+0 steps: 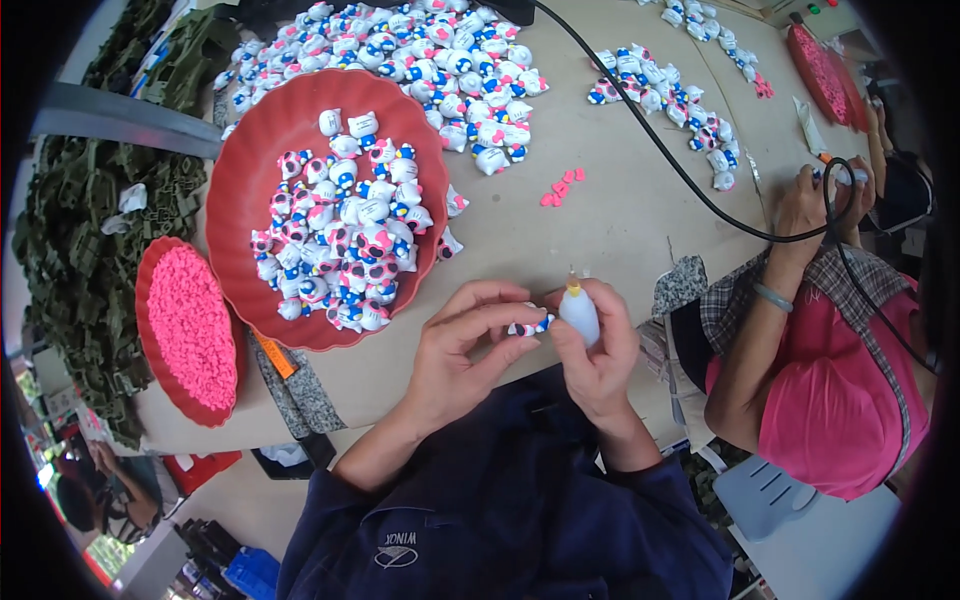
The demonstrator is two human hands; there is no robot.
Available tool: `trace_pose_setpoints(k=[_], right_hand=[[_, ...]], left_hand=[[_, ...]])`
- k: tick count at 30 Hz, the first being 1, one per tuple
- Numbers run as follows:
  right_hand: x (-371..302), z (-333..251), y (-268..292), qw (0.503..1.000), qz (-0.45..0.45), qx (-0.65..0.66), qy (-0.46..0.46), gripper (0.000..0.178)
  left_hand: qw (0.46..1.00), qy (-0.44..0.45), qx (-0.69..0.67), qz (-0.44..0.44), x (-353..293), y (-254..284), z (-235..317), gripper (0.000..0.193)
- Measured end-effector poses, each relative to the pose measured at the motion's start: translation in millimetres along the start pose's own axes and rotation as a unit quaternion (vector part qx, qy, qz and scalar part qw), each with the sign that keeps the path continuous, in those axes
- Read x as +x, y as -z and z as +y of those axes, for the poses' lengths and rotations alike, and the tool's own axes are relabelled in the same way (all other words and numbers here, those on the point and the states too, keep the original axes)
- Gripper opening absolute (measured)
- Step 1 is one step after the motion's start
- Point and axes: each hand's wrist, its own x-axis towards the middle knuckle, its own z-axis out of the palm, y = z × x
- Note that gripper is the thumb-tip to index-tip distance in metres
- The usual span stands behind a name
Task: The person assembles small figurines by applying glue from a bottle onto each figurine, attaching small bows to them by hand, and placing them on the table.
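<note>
Hands meet at the near side of the desk (480, 240) in the head view: the left hand (468, 340) pinches a small white-and-blue cat figurine (530, 326) between thumb and fingertips, while the right hand (607, 350) wraps a white squeeze bottle (579, 314), its thin nozzle (573, 274) pointing away from the body. The figurine lies just left of the bottle, between the two hands; whether the right fingertips also touch it, I cannot tell. For good work here, a light grip on the figurine's edges would leave its printed front free, and the bottle is best held without squeezing until the nozzle faces the intended spot; resting one hand against the other should steady both. Finished surfaces probably smear easily, so fingertips should be clean. Loose pink pieces (563, 188) lie farther out, more fill a small red dish (155, 256) at the left, and a large red bowl (236, 200) beside it holds many similar figurines (345, 235).
</note>
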Motion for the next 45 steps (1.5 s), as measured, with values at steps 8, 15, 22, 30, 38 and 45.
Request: trace_pose_setpoints(k=[8, 15, 22, 30, 38, 45], right_hand=[[-1.2, -13.4, 9.1, 0.998, 0.056, 0.026, -0.021, 0.040], [9.7, -31.4, 37.2, 0.988, -0.025, -0.094, 0.123, 0.040], [6.2, -28.6, 31.1, 0.991, -0.030, -0.095, 0.090, 0.044], [6.8, -27.9, 28.3, 0.991, -0.030, -0.093, 0.087, 0.043], [9.1, -27.7, 34.6, 0.988, -0.051, -0.097, 0.109, 0.041], [9.6, -27.0, 36.0, 0.990, -0.050, -0.088, 0.098, 0.041]], left_hand=[[0.976, 0.070, -0.203, 0.035, -5.9, 7.2, -4.4, 0.030], [0.971, 0.105, -0.211, 0.043, -4.0, 9.5, -5.6, 0.035], [0.976, 0.101, -0.190, 0.014, -6.7, 11.6, -8.5, 0.035], [0.978, 0.089, -0.190, 0.009, -7.2, 10.8, -9.4, 0.034], [0.980, 0.089, -0.175, 0.017, -6.4, 11.8, -9.6, 0.035], [0.980, 0.088, -0.179, 0.013, -8.0, 12.0, -9.7, 0.035]])
